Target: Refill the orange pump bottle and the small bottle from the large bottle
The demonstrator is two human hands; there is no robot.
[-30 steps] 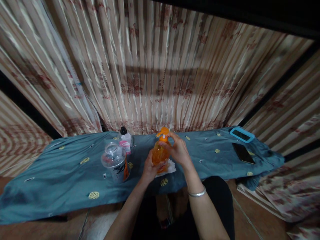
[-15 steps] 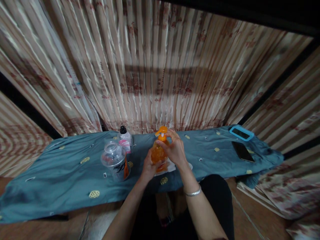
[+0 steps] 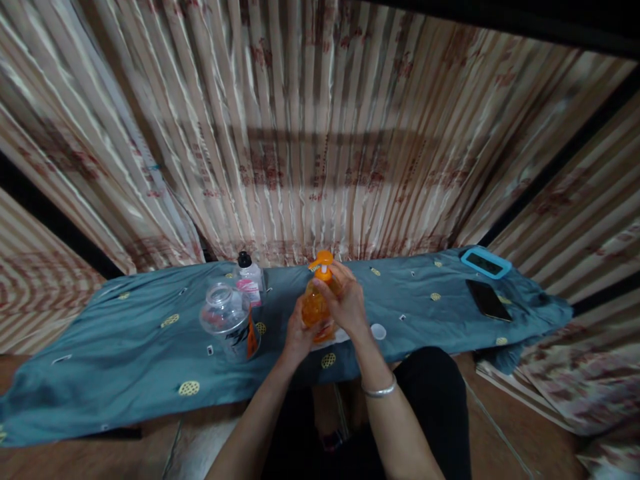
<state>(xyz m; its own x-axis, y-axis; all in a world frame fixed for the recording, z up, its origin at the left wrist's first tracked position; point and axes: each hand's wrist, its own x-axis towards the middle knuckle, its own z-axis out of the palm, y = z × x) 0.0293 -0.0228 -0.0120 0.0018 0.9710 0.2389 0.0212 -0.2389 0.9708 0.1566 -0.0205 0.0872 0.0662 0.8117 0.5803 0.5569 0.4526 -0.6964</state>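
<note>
An orange pump bottle [image 3: 314, 307] stands upright between my hands, with its orange pump head on top. My left hand [image 3: 299, 332] is wrapped round the lower left side of the bottle. The fingers of my right hand [image 3: 347, 298] close on the collar just under the pump head, partly hiding it. A white sheet or tissue [image 3: 341, 335] lies beneath the bottle, mostly covered. Just right of my right wrist is a small round white cap or disc [image 3: 379, 331] on the cloth.
A clear plastic cup with a domed lid [image 3: 231, 327] stands to the left. Behind it is a black-capped bottle with a pink label [image 3: 249, 280]. A dark phone [image 3: 487, 300] and a blue-framed device [image 3: 486, 262] lie at right on the teal cloth [image 3: 145, 340]. Curtains hang behind.
My right hand has shifted slightly at the bottle's collar, and its forearm has moved left, uncovering more of the white disc. My left hand keeps its hold.
</note>
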